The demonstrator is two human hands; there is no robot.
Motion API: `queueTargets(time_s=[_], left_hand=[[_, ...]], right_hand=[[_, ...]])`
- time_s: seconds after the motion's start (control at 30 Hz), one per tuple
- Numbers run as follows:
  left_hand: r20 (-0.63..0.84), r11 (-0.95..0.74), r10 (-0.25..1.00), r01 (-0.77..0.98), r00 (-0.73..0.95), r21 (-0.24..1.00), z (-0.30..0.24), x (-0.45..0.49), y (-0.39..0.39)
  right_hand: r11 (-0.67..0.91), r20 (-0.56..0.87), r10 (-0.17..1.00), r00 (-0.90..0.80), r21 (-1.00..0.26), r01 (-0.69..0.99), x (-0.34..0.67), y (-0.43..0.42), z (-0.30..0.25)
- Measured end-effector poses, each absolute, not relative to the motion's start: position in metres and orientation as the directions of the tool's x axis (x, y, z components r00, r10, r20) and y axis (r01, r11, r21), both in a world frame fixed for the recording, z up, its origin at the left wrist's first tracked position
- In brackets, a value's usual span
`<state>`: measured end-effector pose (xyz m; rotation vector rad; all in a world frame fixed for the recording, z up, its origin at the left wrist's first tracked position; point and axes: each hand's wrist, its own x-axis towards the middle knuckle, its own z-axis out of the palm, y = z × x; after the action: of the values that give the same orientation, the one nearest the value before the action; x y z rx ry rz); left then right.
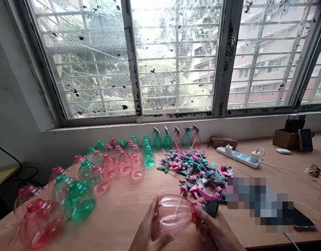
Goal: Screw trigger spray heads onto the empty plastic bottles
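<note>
A clear red spray bottle (173,213) lies sideways between my hands above the front of the table, its neck to the right. My left hand (153,232) cups the base, with fingers behind it and the thumb below. At the neck, my right hand (208,221) grips the pink collar of a pink and black spray head (211,202), whose thin tube runs inside the bottle. Just beyond lies a heap of loose pink, green and black spray heads (199,170). Several red and green open bottles (123,162) stand to the left.
Several bottles with spray heads (167,140) stand along the wall under the window. A white power strip (238,157) with plugs and cables lies behind right. Beyond it are a cardboard box (285,138) and a brown packet (223,142). A dark phone (303,219) lies at the right, beside a blurred-out patch.
</note>
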<state>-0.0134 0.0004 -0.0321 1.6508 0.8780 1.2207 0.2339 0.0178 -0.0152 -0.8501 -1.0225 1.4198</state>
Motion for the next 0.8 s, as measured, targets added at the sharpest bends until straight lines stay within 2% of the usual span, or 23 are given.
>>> queueTargets(time_s=[0.2,0.8], left_hand=[[0.321,-0.334,0.896,-0.009,0.307,0.942,-0.032,-0.009,0.0],[0.287,-0.303,0.906,0.002,0.309,0.953,-0.035,-0.009,0.0]], right_hand=[[0.006,0.053,0.992,-0.116,-0.926,-0.378,0.235,0.018,-0.015],[0.018,0.058,0.994,-0.094,-0.923,-0.384,0.235,0.02,-0.016]])
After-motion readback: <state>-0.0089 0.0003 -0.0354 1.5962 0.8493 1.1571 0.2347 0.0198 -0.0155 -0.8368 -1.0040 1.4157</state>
